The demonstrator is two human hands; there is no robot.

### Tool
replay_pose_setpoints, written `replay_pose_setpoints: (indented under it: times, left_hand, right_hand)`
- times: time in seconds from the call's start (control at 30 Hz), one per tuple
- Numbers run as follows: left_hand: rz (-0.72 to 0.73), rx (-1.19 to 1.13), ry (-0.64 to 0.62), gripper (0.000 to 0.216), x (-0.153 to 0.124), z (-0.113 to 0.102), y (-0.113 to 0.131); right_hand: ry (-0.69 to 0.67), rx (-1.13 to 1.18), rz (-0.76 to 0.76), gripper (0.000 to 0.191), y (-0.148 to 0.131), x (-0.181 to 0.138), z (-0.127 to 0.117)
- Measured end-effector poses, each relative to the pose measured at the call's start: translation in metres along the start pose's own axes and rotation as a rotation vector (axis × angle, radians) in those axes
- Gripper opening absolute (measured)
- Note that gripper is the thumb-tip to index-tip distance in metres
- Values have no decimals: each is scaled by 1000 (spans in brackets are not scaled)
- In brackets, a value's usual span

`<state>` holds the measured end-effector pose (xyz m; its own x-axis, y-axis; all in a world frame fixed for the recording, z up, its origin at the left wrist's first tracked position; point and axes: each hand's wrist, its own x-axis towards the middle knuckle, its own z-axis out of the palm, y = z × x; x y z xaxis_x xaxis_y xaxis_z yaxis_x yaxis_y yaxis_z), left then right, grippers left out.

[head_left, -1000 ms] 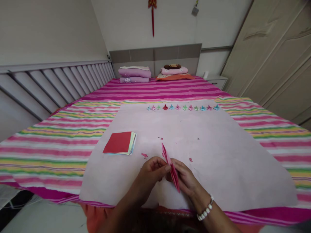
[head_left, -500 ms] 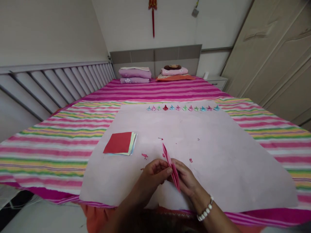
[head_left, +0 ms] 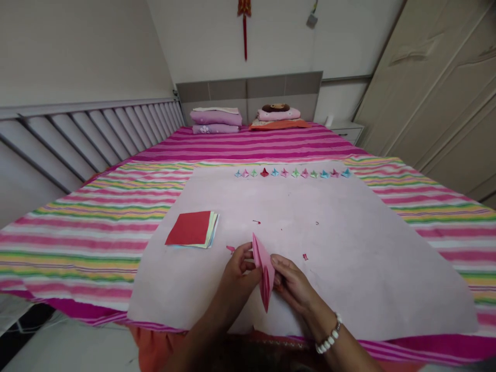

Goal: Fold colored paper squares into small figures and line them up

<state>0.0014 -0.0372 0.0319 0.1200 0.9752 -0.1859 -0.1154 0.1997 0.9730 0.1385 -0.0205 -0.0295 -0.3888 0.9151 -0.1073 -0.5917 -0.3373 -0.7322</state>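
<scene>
A folded piece of pink origami paper [head_left: 264,266], pointed at its top and bottom, stands tilted between my hands above a large pale sheet [head_left: 372,268]. My left hand [head_left: 242,271] grips its left side, thumb in front and fingers behind. On the other side my right hand [head_left: 290,279] pinches the paper's right edge; some of its fingers are hidden behind the fold. A white beaded bracelet circles my right wrist. Pink scraps lie close by, one left [head_left: 231,249] of my hands and one right [head_left: 305,256].
A stack of coloured square papers [head_left: 188,228], red on top, lies at the left. Along the sheet's far edge runs a row of small folded paper pieces [head_left: 284,173]. Striped bedding [head_left: 96,217] surrounds the sheet, with folded bedding [head_left: 215,119] by the headboard.
The pink folded paper has turned from nearly edge-on to show more of its face, its lower tip swinging left. My left fingers have moved up and spread along it.
</scene>
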Motion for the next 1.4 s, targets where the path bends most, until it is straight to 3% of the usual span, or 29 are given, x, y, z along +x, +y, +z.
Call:
replay_pose_setpoints:
  times: [0.2, 0.4, 0.5, 0.6, 0.97, 1.1, 1.27, 1.4]
  left_hand:
    - [80, 94, 16, 36, 5, -2, -2]
    - [253, 471, 217, 34, 8, -2, -10]
    - [303, 634, 275, 39, 12, -5, -20]
    - [296, 697, 291, 45, 16, -8, -29]
    - [321, 702, 241, 44, 13, -7, -33]
    - [339, 668, 257, 42, 15, -10, -35]
    - [364, 649, 216, 36, 16, -17, -34]
    - [260, 544, 213, 34, 17, -17, -30]
  right_hand:
    - [-1, -126, 14, 39, 6, 1, 2]
    - [167, -279, -36, 27, 7, 2, 5]
    - [231, -258, -38, 35, 4, 0, 11]
    - [191, -219, -11, 44, 0, -4, 18]
    - [205, -516, -149, 29, 1, -1, 16]
    - [253, -643, -229, 31, 4, 2, 13]
    - [293, -605, -221, 37, 6, 7, 5]
    - [323, -573, -225, 38, 8, 10, 4]
